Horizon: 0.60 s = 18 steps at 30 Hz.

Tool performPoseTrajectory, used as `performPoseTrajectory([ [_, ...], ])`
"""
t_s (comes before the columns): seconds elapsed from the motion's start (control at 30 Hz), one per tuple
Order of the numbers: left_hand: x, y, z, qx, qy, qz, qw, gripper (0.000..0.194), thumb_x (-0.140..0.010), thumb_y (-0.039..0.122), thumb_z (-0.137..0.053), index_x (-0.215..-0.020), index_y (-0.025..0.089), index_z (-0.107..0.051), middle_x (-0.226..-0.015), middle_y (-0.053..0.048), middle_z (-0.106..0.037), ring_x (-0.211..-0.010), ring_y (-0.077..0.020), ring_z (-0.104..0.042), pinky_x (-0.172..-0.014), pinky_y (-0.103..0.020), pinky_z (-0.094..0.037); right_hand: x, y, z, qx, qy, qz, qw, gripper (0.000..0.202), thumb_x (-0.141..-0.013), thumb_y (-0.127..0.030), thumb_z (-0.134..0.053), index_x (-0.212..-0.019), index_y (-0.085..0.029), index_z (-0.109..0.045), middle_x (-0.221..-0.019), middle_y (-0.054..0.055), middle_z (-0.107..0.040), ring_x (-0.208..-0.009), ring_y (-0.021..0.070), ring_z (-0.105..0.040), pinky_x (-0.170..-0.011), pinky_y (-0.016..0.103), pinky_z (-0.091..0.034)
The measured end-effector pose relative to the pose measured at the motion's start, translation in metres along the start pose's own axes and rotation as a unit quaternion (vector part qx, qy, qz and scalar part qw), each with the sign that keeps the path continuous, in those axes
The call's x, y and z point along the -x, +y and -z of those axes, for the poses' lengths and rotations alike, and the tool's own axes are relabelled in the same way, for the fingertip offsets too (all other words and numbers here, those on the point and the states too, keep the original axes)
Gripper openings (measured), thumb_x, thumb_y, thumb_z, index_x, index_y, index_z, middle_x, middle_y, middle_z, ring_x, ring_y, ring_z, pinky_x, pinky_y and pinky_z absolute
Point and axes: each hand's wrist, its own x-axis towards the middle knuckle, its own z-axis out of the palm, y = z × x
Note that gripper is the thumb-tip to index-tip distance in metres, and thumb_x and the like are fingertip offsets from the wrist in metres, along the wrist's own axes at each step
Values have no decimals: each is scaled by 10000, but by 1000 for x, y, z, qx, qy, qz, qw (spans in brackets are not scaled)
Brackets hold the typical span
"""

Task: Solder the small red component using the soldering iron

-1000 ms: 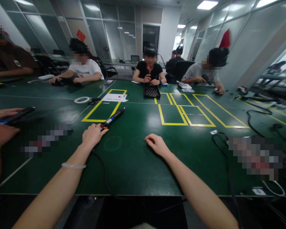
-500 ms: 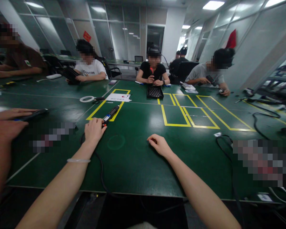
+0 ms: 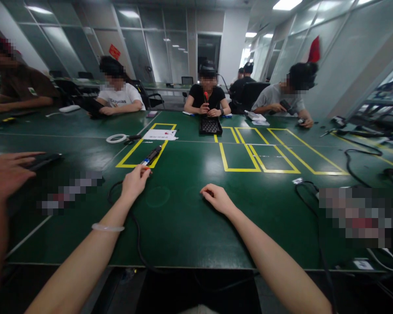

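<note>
My left hand (image 3: 136, 181) rests on the green table, its fingers closed at the near end of an electric screwdriver (image 3: 152, 155). That tool is slim and black with a blue-and-white band, and it lies slanted away from me over a yellow-taped outline. My fingers cover its rear end, so how firm the hold is does not show. A black cord (image 3: 137, 235) runs from beside my left wrist to the table's front edge. On bare tabletop, my right hand (image 3: 218, 198) lies with its fingers curled in and nothing visible in them.
Yellow tape outlines (image 3: 242, 170) mark the table (image 3: 183, 235). A paper sheet (image 3: 160, 134) and a white cable coil (image 3: 116, 138) lie beyond my left hand. A co-worker's hand (image 3: 11, 170) is at far left. Opposite, a person sits behind a black tray (image 3: 210, 125). Black cables (image 3: 317, 226) lie right.
My left hand has slid back toward the screwdriver's rear end, while the tool stays about where it was. My right hand keeps its place. The view has shifted slightly.
</note>
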Motion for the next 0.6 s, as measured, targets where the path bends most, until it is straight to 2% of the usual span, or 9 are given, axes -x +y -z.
performPoseTrajectory([
  [0.07,5,20,-10,162,-88,-11,983,422,-849,487,-479,-1067,147,-602,-912,-73,-670,-804,-177,-627,-772,-323,-482,0,0,0,-6,1,-1,1000,138,-875,-184,-532,-888,-183,-669,-832,29,-657,-730,138,-571,-675,242,-427],
  [0.13,15,46,-20,265,-174,-19,948,456,-824,495,-517,-1082,134,-624,-871,-56,-645,-759,-149,-605,-747,-313,-489,0,1,-1,-19,4,-3,1000,138,-873,-187,-529,-904,-183,-664,-818,22,-650,-707,131,-565,-666,239,-426],
  [0.23,33,82,-32,320,-277,-32,905,509,-834,462,-526,-1220,135,-576,-834,-37,-608,-707,-128,-559,-685,-294,-469,1,1,-2,-59,4,-6,998,172,-868,-200,-531,-1002,-182,-638,-787,2,-625,-657,115,-544,-643,229,-425],
  [0.3,46,98,-40,339,-327,-38,881,532,-851,441,-514,-1290,140,-521,-805,-25,-592,-689,-123,-538,-659,-284,-451,1,-1,-2,-95,-6,-4,995,231,-857,-214,-552,-1081,-187,-603,-790,-8,-615,-643,107,-535,-634,222,-428],
  [0.4,60,108,-51,351,-371,-46,858,535,-870,435,-499,-1313,136,-490,-739,-2,-561,-662,-118,-516,-628,-268,-425,2,-7,-2,-136,-27,7,990,267,-845,-250,-593,-1105,-193,-581,-805,-10,-620,-659,105,-541,-642,220,-437],
  [0.6,68,103,-64,342,-382,-69,855,530,-911,445,-432,-1326,117,-447,-666,21,-542,-578,-103,-495,-575,-247,-396,2,-12,-6,-180,-46,-17,982,183,-893,-342,-544,-941,-173,-594,-803,11,-645,-665,112,-553,-642,233,-447],
])
